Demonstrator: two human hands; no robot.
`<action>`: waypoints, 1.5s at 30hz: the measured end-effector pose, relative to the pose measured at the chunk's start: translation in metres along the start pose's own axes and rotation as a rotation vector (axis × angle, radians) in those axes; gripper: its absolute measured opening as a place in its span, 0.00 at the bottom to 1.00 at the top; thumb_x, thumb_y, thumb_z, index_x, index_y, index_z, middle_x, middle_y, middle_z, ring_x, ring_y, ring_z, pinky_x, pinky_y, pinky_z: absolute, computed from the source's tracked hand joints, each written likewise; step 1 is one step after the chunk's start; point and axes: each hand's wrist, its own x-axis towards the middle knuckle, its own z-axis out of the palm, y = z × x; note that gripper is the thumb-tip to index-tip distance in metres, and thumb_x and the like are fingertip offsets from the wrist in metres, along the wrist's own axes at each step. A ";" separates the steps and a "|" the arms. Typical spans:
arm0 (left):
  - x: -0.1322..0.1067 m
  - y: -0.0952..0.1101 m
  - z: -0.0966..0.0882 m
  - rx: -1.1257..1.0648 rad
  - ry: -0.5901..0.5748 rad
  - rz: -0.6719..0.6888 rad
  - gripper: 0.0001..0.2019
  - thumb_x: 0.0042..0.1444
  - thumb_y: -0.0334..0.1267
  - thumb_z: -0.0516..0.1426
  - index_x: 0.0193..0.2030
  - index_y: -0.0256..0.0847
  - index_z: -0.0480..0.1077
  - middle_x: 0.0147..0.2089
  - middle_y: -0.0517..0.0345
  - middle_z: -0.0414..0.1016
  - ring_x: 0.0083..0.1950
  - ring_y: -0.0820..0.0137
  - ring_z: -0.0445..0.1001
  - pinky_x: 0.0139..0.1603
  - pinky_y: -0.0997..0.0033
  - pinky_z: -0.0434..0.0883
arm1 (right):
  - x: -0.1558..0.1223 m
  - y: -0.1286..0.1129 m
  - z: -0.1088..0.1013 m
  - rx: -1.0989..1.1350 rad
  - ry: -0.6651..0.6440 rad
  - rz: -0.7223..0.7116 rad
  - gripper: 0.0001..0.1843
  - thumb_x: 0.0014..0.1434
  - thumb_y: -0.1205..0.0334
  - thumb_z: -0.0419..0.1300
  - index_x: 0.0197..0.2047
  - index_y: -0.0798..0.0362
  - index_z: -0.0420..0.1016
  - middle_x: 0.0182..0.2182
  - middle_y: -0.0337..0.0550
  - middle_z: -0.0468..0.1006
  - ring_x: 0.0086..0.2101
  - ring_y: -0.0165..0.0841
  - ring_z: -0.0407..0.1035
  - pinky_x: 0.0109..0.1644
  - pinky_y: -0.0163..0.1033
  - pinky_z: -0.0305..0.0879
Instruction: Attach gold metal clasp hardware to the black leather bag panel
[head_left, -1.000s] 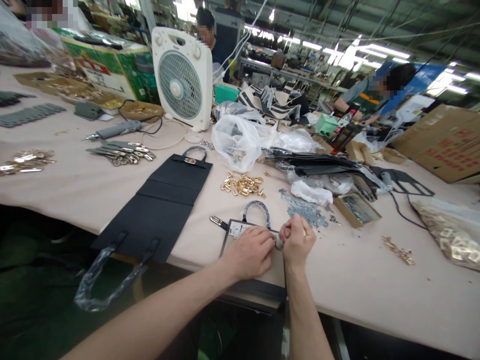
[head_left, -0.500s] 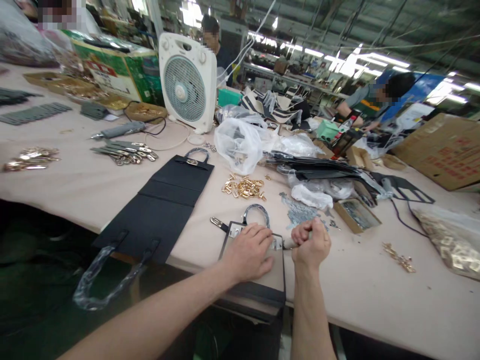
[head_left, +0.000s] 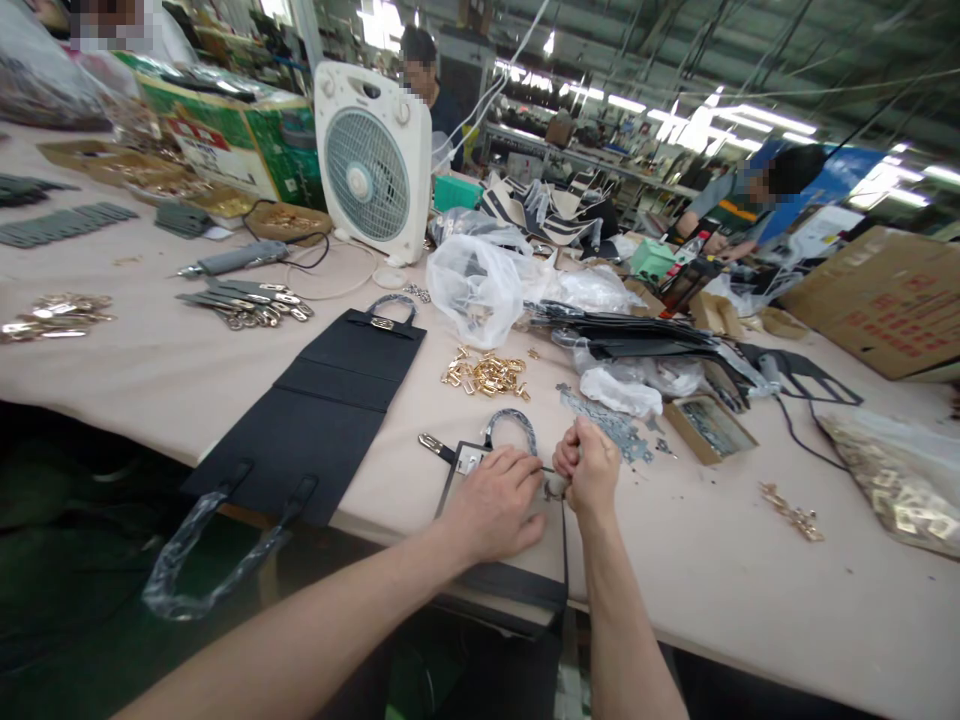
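Observation:
A small dark bag panel (head_left: pixel 517 570) with a wrapped handle (head_left: pixel 512 419) lies at the table's near edge. My left hand (head_left: pixel 491 505) presses flat on it, fingers stretched toward a metal fitting near its top edge. My right hand (head_left: pixel 589 467) is closed in a fist round a small tool whose tip meets that fitting; the tool is mostly hidden. A silver clasp (head_left: pixel 431 442) sticks out at the panel's left corner.
A larger black bag piece (head_left: pixel 315 410) lies to the left, its wrapped handles hanging over the edge. Gold buckles (head_left: pixel 486 373), grey metal parts (head_left: pixel 611 420), plastic bags (head_left: pixel 474 280), a small box (head_left: pixel 705 425) and a white fan (head_left: pixel 373 160) lie beyond. Other people work at the back.
My right hand, which had drawn away to the right half a second ago, has come back left against the fitting beside my left fingers. The left hand stays pressed on the panel.

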 end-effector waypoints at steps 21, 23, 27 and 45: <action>-0.004 -0.002 0.004 -0.014 -0.003 -0.011 0.25 0.65 0.48 0.58 0.64 0.36 0.71 0.68 0.44 0.73 0.69 0.52 0.67 0.76 0.49 0.59 | -0.029 -0.029 0.006 0.029 0.045 -0.480 0.23 0.69 0.54 0.61 0.24 0.50 0.63 0.16 0.28 0.56 0.14 0.23 0.51 0.18 0.31 0.49; -0.004 -0.003 0.004 -0.016 0.003 -0.011 0.25 0.64 0.48 0.58 0.63 0.36 0.71 0.67 0.44 0.73 0.69 0.53 0.68 0.76 0.49 0.59 | -0.027 -0.027 0.007 -0.036 0.043 -0.469 0.24 0.70 0.52 0.60 0.23 0.50 0.62 0.15 0.29 0.57 0.15 0.24 0.52 0.18 0.31 0.50; -0.004 -0.003 0.004 -0.015 0.005 -0.001 0.24 0.64 0.48 0.59 0.62 0.36 0.71 0.67 0.43 0.73 0.70 0.52 0.67 0.77 0.48 0.59 | -0.028 -0.007 0.003 -0.209 0.013 -0.257 0.27 0.68 0.49 0.62 0.21 0.50 0.60 0.15 0.29 0.59 0.15 0.24 0.55 0.18 0.32 0.50; -0.029 -0.014 -0.026 -0.095 0.137 -0.192 0.20 0.58 0.48 0.69 0.52 0.45 0.72 0.56 0.51 0.77 0.61 0.55 0.72 0.65 0.48 0.68 | -0.060 -0.039 0.002 0.285 0.111 -0.245 0.20 0.67 0.52 0.62 0.26 0.52 0.67 0.18 0.30 0.61 0.16 0.23 0.53 0.20 0.31 0.52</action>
